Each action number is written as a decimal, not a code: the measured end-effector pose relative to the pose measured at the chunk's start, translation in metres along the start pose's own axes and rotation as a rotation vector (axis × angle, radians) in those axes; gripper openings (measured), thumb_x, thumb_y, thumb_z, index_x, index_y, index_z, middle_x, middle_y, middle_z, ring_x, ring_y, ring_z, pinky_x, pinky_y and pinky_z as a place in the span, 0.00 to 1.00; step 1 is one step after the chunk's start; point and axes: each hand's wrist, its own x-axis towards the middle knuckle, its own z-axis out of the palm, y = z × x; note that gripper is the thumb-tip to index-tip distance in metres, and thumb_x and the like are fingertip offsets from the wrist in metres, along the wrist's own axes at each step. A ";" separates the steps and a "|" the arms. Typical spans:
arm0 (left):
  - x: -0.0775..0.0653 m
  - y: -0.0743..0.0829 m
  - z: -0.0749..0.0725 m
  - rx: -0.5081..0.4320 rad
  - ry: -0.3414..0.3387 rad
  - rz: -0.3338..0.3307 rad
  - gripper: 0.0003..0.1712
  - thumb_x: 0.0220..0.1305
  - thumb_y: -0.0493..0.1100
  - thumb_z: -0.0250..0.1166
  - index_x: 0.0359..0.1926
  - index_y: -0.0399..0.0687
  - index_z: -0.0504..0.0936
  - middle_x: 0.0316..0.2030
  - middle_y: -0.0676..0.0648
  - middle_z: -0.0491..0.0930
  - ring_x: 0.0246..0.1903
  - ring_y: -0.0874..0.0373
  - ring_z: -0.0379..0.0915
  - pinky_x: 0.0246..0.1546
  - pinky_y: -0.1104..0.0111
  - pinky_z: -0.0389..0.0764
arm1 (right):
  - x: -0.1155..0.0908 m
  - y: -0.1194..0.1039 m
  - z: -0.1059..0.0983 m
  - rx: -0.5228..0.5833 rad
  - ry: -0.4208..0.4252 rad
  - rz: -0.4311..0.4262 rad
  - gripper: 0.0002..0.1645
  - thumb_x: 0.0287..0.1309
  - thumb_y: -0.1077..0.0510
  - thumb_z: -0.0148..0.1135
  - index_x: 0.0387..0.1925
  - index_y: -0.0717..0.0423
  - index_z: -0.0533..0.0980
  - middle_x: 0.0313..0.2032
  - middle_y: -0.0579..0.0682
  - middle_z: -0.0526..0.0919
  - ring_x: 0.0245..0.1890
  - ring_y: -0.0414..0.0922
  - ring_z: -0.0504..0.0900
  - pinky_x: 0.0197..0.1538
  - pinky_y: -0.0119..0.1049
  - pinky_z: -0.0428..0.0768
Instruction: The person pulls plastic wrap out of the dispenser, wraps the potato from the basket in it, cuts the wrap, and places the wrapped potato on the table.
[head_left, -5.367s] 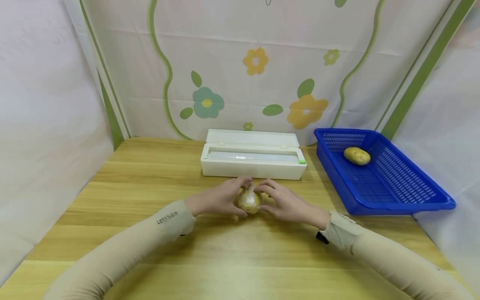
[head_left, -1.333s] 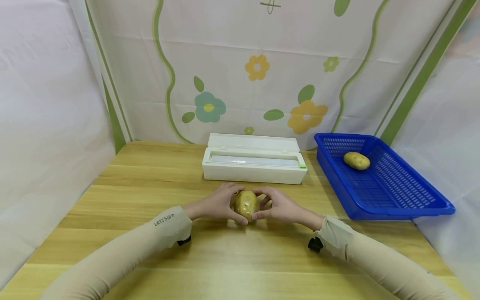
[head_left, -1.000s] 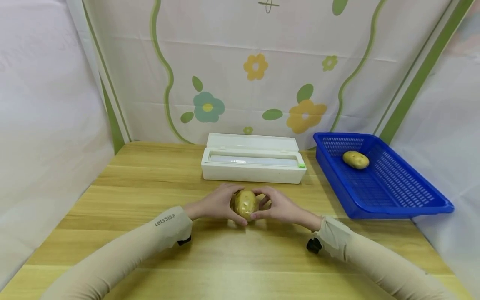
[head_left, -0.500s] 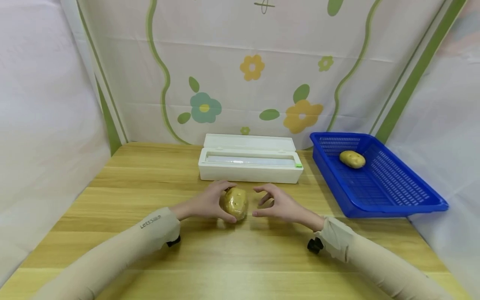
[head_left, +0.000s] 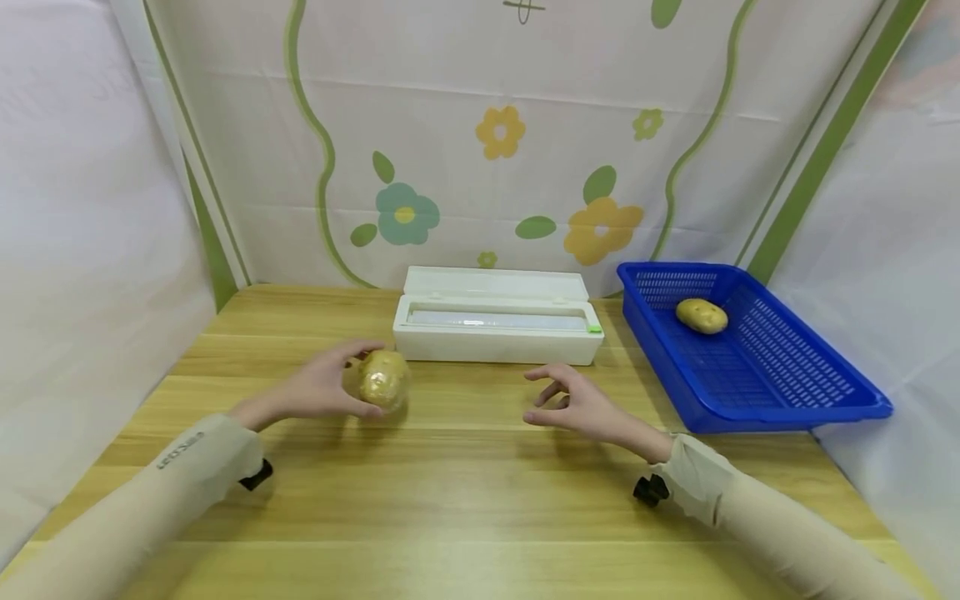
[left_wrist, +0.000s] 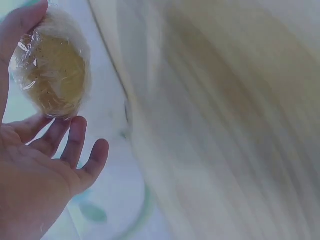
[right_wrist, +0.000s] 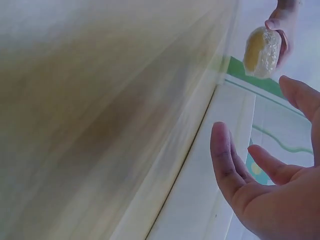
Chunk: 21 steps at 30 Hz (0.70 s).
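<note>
A potato [head_left: 384,381] wrapped in clear plastic film is pinched between the thumb and fingers of my left hand [head_left: 322,385], left of the middle of the table. In the left wrist view the film on the potato [left_wrist: 57,75] looks shiny and creased, with the thumb at one end and fingertips at the other. My right hand [head_left: 581,404] hovers over the table in front of the white box, its fingers loosely bent and nothing between them. The right wrist view shows that hand [right_wrist: 275,185] apart from the wrapped potato [right_wrist: 262,52].
A white cling film box [head_left: 498,343] stands at the back with its lid raised and a roll inside. At the right is a blue plastic basket [head_left: 757,421] holding another potato [head_left: 702,317]. A flowered cloth [head_left: 450,150] hangs behind the wooden table [head_left: 465,500].
Both hands held the potato between them earlier. The right hand has let go and drawn off to the right, while the left hand has carried the wrapped potato leftward.
</note>
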 end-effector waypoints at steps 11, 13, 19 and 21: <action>-0.035 -0.061 -0.063 0.078 0.052 -0.156 0.59 0.46 0.57 0.80 0.71 0.35 0.60 0.60 0.34 0.68 0.58 0.38 0.63 0.52 0.39 0.68 | -0.012 -0.020 -0.006 0.002 0.007 -0.026 0.30 0.58 0.63 0.70 0.60 0.66 0.71 0.57 0.65 0.71 0.47 0.61 0.79 0.43 0.49 0.81; -0.039 -0.068 -0.071 0.096 0.052 -0.181 0.59 0.47 0.57 0.80 0.71 0.34 0.60 0.60 0.33 0.68 0.58 0.36 0.63 0.50 0.38 0.69 | -0.012 -0.018 -0.006 0.006 0.010 -0.030 0.30 0.58 0.64 0.70 0.60 0.67 0.71 0.57 0.67 0.71 0.47 0.62 0.79 0.42 0.48 0.81; -0.047 -0.085 -0.085 0.105 0.028 -0.227 0.59 0.49 0.57 0.79 0.72 0.33 0.57 0.64 0.30 0.63 0.59 0.32 0.60 0.50 0.37 0.68 | -0.010 -0.016 -0.008 -0.010 0.027 -0.014 0.28 0.58 0.63 0.70 0.59 0.65 0.72 0.57 0.65 0.72 0.47 0.61 0.79 0.39 0.37 0.81; -0.048 -0.090 -0.087 0.103 0.010 -0.228 0.59 0.49 0.56 0.78 0.72 0.34 0.57 0.65 0.29 0.61 0.60 0.31 0.59 0.51 0.36 0.67 | -0.010 -0.017 -0.009 -0.018 0.028 -0.005 0.28 0.59 0.63 0.70 0.59 0.64 0.73 0.57 0.64 0.72 0.47 0.60 0.79 0.40 0.36 0.81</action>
